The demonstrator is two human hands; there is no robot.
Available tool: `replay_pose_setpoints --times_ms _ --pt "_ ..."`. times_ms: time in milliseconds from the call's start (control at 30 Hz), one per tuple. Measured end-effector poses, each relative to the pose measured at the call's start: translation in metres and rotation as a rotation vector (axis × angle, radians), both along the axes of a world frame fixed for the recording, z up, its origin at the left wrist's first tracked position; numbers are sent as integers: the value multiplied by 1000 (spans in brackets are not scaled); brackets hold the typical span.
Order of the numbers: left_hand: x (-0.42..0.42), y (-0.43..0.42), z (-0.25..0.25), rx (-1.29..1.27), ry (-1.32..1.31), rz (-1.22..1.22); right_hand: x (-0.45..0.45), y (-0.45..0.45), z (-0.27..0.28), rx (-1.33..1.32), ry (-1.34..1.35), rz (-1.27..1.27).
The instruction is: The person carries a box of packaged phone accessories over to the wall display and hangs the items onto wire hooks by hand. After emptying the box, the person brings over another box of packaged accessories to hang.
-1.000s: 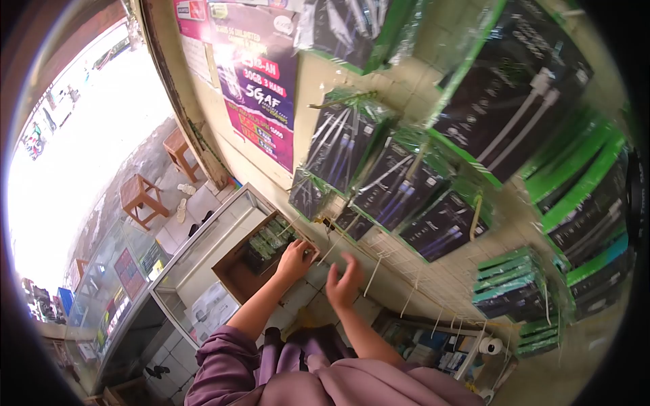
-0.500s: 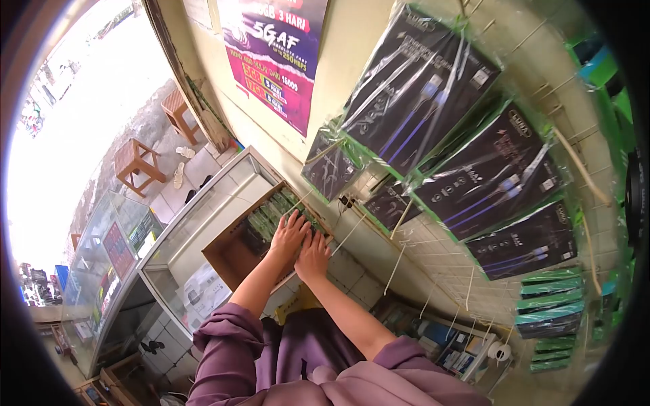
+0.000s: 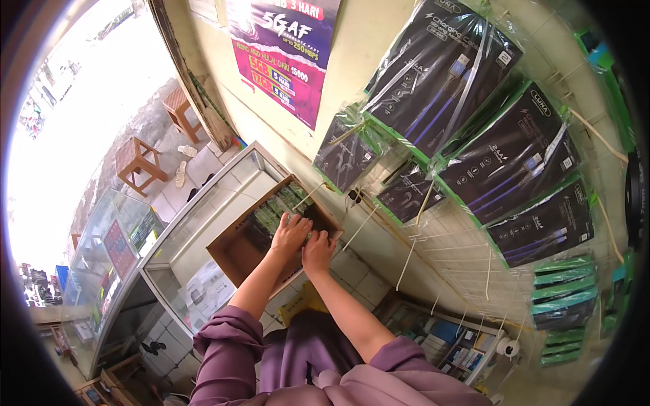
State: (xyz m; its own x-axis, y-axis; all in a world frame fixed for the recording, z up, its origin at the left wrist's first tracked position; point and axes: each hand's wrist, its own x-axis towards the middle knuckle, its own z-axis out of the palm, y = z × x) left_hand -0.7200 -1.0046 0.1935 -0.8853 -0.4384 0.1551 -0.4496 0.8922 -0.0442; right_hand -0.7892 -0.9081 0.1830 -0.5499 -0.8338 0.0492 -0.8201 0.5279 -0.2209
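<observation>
Since a second ago, when it was hovering beside the box, the right hand (image 3: 319, 252) has moved in and is now resting at the box's right end, next to the left hand (image 3: 291, 232). The green-edged packets (image 3: 279, 204) are standing in a row inside the open cardboard box (image 3: 233, 260), filling its far side and leaving brown cardboard showing at the left. The left hand is lying over the packets with its fingers bent and slightly apart; the right hand is curling its fingers near the rim, and one cannot tell whether either is gripping anything. The box is sitting on a glass display case (image 3: 196, 220), with a white printed package (image 3: 206, 289) lying to its left. Beyond, a purple poster (image 3: 288, 64) is hanging on the pale wall, and black cable packages (image 3: 440, 78) are dangling from hooks on a wire grid. Brown stools (image 3: 139, 162) and pale sandals (image 3: 181, 172) are standing by the bright doorway, while a white roll (image 3: 508, 347) is sitting by the shelf at lower right.
</observation>
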Motion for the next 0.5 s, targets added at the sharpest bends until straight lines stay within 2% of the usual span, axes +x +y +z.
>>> replay_pose_setpoints --times_ms 167,233,267,300,333,367,433,467,500 --pt "16 7 26 52 -85 11 5 10 33 -27 -74 39" --pt "26 6 52 21 -1 -52 7 19 56 -190 -41 74" --pt "31 6 66 141 26 -35 7 24 69 -197 -37 73" --pt "35 5 85 132 29 -38 7 29 86 -272 -143 76" --pt "41 2 103 340 86 -26 5 34 100 -350 -249 79" --pt "45 0 121 546 143 -15 0 38 114 -362 -243 76" --pt "51 2 157 586 206 -8 -9 49 143 -650 -452 113" --pt "52 4 172 873 253 50 -13 53 158 -777 -486 150" --pt "52 6 186 1159 295 106 -17 58 175 -792 -474 147"
